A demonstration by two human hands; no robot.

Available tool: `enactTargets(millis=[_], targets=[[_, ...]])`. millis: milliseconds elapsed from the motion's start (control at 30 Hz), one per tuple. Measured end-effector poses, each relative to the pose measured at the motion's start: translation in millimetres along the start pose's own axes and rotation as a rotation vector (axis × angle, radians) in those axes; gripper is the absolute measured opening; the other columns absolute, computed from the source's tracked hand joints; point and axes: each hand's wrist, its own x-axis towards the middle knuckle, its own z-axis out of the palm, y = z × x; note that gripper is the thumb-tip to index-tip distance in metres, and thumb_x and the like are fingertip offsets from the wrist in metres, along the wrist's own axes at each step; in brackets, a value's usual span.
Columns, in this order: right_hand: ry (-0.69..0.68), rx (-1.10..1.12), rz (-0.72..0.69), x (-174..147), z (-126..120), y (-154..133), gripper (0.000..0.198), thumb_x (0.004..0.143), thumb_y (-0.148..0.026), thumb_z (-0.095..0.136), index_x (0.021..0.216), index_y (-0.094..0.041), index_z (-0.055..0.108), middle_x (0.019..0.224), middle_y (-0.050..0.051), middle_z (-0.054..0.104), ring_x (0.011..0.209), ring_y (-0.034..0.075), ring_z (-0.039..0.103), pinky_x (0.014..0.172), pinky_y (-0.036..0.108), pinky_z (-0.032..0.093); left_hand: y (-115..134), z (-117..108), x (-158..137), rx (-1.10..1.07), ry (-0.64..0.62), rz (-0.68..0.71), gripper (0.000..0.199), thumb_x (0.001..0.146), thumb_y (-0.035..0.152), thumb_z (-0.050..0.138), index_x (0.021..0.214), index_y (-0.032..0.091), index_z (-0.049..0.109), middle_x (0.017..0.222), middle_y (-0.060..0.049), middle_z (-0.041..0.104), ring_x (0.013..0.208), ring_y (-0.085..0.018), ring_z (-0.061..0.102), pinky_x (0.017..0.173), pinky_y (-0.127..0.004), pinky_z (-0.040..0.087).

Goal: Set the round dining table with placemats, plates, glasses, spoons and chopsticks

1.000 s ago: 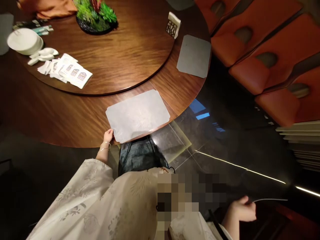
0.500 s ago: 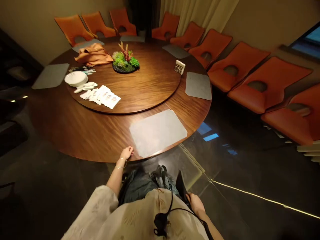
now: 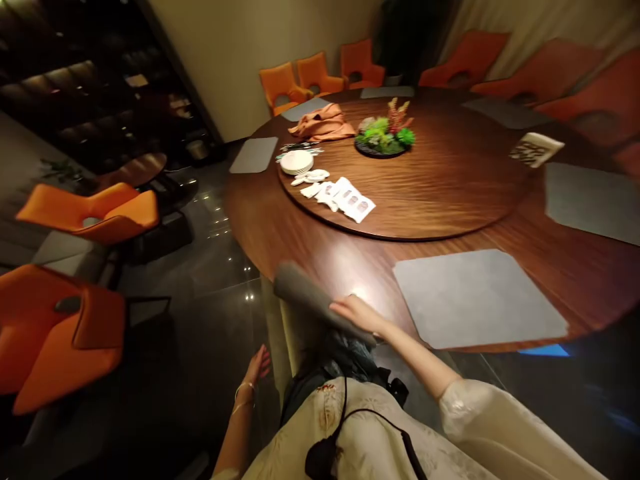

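Note:
My right hand is closed on a stack of dark grey placemats, blurred and seen nearly edge-on, at the near edge of the round wooden table. Low at my left side hangs my left hand, holding nothing, its fingers apart and bracelets on the wrist. A grey placemat lies flat on the table just right of my right hand. Farther right is another placemat, and one more placemat lies at the table's far left.
On the raised turntable sit a plant centrepiece, an orange cloth, white plates, white spoons, printed packets and a napkin holder. Orange chairs stand at left and around the table's back.
My view has swung left. My left hand has left the table edge and dropped to my side. My right hand has risen to the table edge with the placemats in it.

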Motion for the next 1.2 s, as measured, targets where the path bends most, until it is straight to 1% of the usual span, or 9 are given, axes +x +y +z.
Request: enactTargets(millis=[67, 167, 333, 433, 533, 733, 933, 1033, 1200], targets=[[0.268, 0.118, 0.056, 36.6, -20.6, -8.4, 0.045, 0.092, -0.056, 0.037, 0.072, -0.019, 0.054, 0.066, 0.001, 0.057, 0.064, 0.015, 0.052, 0.062, 0.026, 0.041, 48.2, -4.9, 13.5, -0.238, -0.117, 0.048, 0.055, 0.089, 0.062, 0.042, 0.128, 0.024, 0.048, 0.145, -0.015, 0.046, 0.122, -0.024, 0.057, 0.090, -0.038, 0.053], [0.561, 0.218, 0.190, 83.1, -27.4, 11.1, 0.048, 0.086, -0.063, 0.040, 0.080, -0.018, 0.057, 0.075, 0.004, 0.061, 0.069, 0.018, 0.054, 0.064, 0.029, 0.043, 140.3, -3.9, 43.2, -0.324, -0.202, 0.220, 0.063, 0.087, 0.071, 0.035, 0.128, 0.026, 0.049, 0.139, -0.015, 0.051, 0.117, -0.024, 0.060, 0.090, -0.040, 0.053], [0.740, 0.107, 0.552, 121.5, 33.1, 86.3, 0.050, 0.084, -0.064, 0.033, 0.071, -0.020, 0.053, 0.068, 0.007, 0.060, 0.070, 0.023, 0.056, 0.066, 0.034, 0.045, 259.0, -13.0, 98.7, -0.184, 0.082, 0.430, 0.042, 0.086, 0.056, 0.052, 0.103, 0.019, 0.057, 0.116, -0.012, 0.064, 0.098, -0.016, 0.066, 0.082, -0.028, 0.054], [0.644, -0.008, 0.879, 124.1, 80.7, 114.2, 0.044, 0.087, -0.053, 0.033, 0.074, -0.018, 0.056, 0.068, 0.010, 0.060, 0.070, 0.026, 0.059, 0.066, 0.035, 0.044, 291.4, -26.1, 128.6, -0.027, 0.110, 0.353, 0.033, 0.073, 0.042, 0.072, 0.084, 0.014, 0.059, 0.087, -0.010, 0.067, 0.077, -0.015, 0.066, 0.068, -0.026, 0.053], [0.632, -0.053, 1.132, 130.1, 109.2, 114.3, 0.041, 0.090, -0.042, 0.035, 0.099, -0.011, 0.061, 0.085, 0.016, 0.066, 0.081, 0.029, 0.064, 0.069, 0.034, 0.044, 318.7, -39.6, 155.8, 0.121, 0.101, 0.324, 0.027, 0.068, 0.033, 0.075, 0.079, 0.013, 0.061, 0.075, -0.005, 0.065, 0.069, -0.013, 0.063, 0.062, -0.023, 0.049], [0.683, 0.046, 1.288, 179.4, 127.2, 84.2, 0.040, 0.092, -0.032, 0.044, 0.124, -0.010, 0.054, 0.103, 0.017, 0.067, 0.093, 0.027, 0.064, 0.078, 0.032, 0.044, 413.4, -54.2, 211.0, 0.478, 0.052, 0.440, 0.026, 0.077, 0.030, 0.061, 0.094, 0.013, 0.067, 0.079, -0.004, 0.067, 0.067, -0.013, 0.059, 0.061, -0.023, 0.047], [1.126, 0.189, 1.558, 232.7, 142.6, 70.5, 0.030, 0.090, -0.025, 0.050, 0.119, -0.020, 0.056, 0.116, 0.011, 0.062, 0.104, 0.022, 0.058, 0.085, 0.030, 0.043, 515.9, -50.0, 268.8, 0.971, -0.170, 0.716, 0.014, 0.073, 0.028, 0.061, 0.074, 0.017, 0.070, 0.070, -0.007, 0.067, 0.074, -0.022, 0.061, 0.072, -0.031, 0.047], [1.285, 0.247, 1.763, 245.9, 160.1, 56.1, 0.027, 0.087, -0.024, 0.050, 0.112, -0.017, 0.059, 0.119, 0.014, 0.058, 0.109, 0.025, 0.055, 0.088, 0.033, 0.043, 537.3, -49.8, 286.6, 1.123, -0.340, 0.789, 0.011, 0.070, 0.029, 0.065, 0.067, 0.019, 0.070, 0.072, -0.006, 0.070, 0.076, -0.024, 0.063, 0.076, -0.031, 0.046], [1.341, 0.297, 1.921, 258.9, 187.4, 35.9, 0.035, 0.084, -0.021, 0.048, 0.116, -0.010, 0.059, 0.117, 0.022, 0.055, 0.106, 0.029, 0.055, 0.089, 0.039, 0.044, 542.0, -49.3, 308.7, 1.194, -0.472, 0.773, 0.012, 0.069, 0.032, 0.068, 0.072, 0.021, 0.074, 0.078, -0.006, 0.073, 0.076, -0.022, 0.064, 0.073, -0.029, 0.044]])
